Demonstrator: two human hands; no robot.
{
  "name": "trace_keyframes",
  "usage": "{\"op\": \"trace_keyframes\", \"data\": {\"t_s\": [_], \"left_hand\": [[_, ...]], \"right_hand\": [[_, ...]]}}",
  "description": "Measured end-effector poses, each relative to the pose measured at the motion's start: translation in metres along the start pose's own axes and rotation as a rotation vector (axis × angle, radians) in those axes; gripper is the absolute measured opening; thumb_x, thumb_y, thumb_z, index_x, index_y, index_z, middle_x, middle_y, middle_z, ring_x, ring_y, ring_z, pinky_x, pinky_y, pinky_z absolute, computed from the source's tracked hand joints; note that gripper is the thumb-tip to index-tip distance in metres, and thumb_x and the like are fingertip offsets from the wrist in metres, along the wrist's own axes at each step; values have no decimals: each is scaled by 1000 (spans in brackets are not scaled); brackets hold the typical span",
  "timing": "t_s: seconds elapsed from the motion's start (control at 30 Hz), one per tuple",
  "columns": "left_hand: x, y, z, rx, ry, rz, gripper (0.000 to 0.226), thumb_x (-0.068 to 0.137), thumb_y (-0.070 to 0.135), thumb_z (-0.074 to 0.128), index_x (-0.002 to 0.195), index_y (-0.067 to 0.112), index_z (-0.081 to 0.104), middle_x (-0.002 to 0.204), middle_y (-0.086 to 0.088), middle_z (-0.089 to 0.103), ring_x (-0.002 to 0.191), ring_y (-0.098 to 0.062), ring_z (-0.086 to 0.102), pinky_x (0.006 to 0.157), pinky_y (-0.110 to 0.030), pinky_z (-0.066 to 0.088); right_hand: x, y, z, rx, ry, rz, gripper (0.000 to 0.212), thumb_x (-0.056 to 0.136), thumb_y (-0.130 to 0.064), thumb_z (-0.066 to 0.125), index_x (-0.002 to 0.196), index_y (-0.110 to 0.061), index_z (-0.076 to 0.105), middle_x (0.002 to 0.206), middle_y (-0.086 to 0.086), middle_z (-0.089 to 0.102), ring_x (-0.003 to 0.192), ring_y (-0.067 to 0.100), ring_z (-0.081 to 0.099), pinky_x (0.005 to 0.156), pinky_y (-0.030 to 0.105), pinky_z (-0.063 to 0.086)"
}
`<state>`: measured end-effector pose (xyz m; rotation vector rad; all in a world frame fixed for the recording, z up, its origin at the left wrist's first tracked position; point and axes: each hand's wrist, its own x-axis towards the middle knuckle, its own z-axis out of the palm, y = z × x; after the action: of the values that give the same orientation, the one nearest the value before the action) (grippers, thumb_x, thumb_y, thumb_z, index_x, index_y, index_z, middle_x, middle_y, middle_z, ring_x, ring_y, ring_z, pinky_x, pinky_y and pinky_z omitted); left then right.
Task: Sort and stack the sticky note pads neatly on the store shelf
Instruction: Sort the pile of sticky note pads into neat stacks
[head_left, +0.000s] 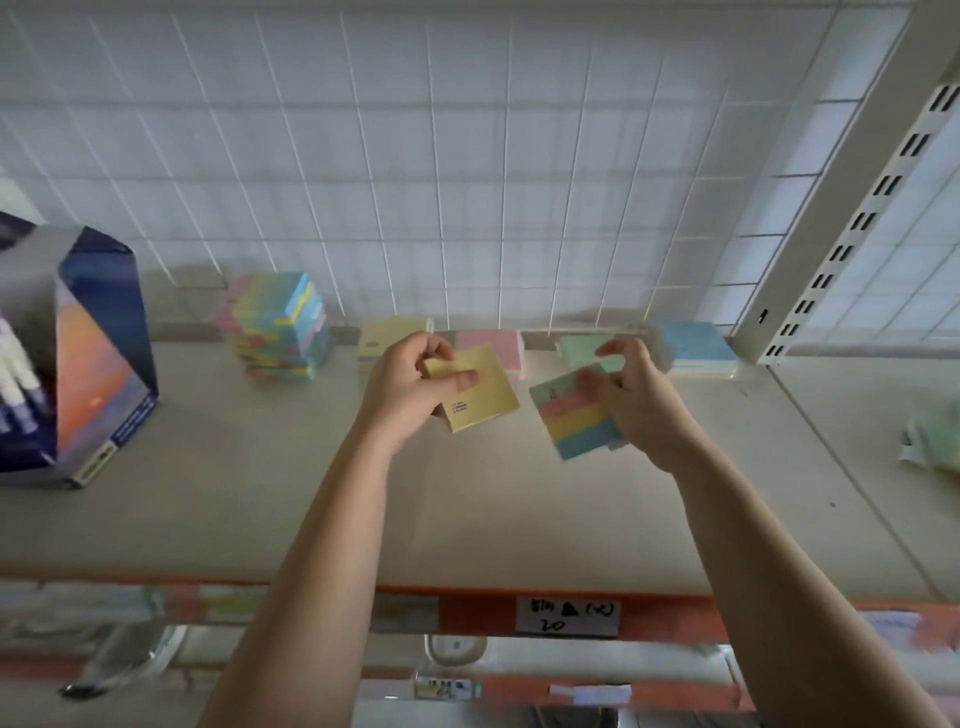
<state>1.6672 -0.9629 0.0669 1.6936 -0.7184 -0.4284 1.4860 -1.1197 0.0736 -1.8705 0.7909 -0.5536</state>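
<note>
Holding both pads above the shelf (467, 519) near its back edge: your left hand (405, 395) fingers (440, 349) pinch the yellow pad (485, 397), your right hand (644, 410) grips the striped pad (571, 423).

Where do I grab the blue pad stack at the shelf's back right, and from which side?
Pinch the blue pad stack at its front edge, thumb on top, coming from the front. It lies flat by the wire grid, with the shelf post close on its right, so the front looks freest.
</note>
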Motion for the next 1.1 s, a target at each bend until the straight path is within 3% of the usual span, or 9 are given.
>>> {"op": "trace_keyframes", "data": {"t_s": [0.17,0.3,0.4,0.5,0.6,0.7,0.87,1.0,1.1], "left_hand": [[1,-7,-38,44,-29,10,46,64,7,83,98,28,60,98,1,59,76,-15,59,63,-30,56],[10,-11,-58,-7,-17,54,48,73,1,75,104,30,53,93,-6,65,69,-18,61,64,-30,52],[22,-14,-70,47,43,92,35,76,5,73,85,33,53,89,-9,68,64,-17,61,67,-29,47],[33,-17,-75,137,118,135,22,78,9,71,77,28,62,84,-6,66,62,-12,58,64,-23,45],[39,-23,-75,151,204,160,15,81,10,69,89,23,70,81,1,64,71,-14,57,69,-24,46],[38,-30,-73,192,257,147,28,80,15,72,108,16,69,85,4,58,77,-12,51,75,-21,41],[38,-40,-64,375,236,215,50,79,19,74,126,10,58,117,-9,58,112,-21,51,96,-22,35],[42,-46,-60,512,233,254,48,81,20,72,124,5,59,104,-17,63,105,-33,54,96,-34,39],[42,-49,-59,530,234,236,37,83,24,69,116,10,64,102,-15,61,100,-30,55,90,-32,42]], "right_hand": [[2,-13,28,88,-215,117,61,77,-6,73,119,-15,29,95,15,67,66,22,61,39,26,42],[5,-18,46,176,-253,92,48,74,6,68,113,-13,47,89,13,66,74,24,61,58,33,47],[8,-21,55,295,-180,38,34,74,10,69,99,-12,60,87,10,64,72,17,64,71,35,56],[8,-21,60,350,-85,14,34,76,8,69,101,-12,57,84,11,61,70,19,63,71,34,58],[9,-17,63,383,-49,3,36,76,4,70,99,-17,51,84,17,61,72,26,64,72,42,56],[9,-14,65,388,-20,-15,34,77,3,71,92,-20,51,80,16,62,69,25,62,70,41,52],[8,-10,69,403,36,-1,36,68,-6,76,90,-22,52,76,12,61,68,25,59,65,35,48],[5,-10,73,318,45,-34,35,71,-4,77,88,-23,53,75,10,63,67,23,61,66,34,49],[2,-11,76,309,28,-46,33,75,2,73,89,-20,52,77,15,65,66,23,63,62,30,51]]}}
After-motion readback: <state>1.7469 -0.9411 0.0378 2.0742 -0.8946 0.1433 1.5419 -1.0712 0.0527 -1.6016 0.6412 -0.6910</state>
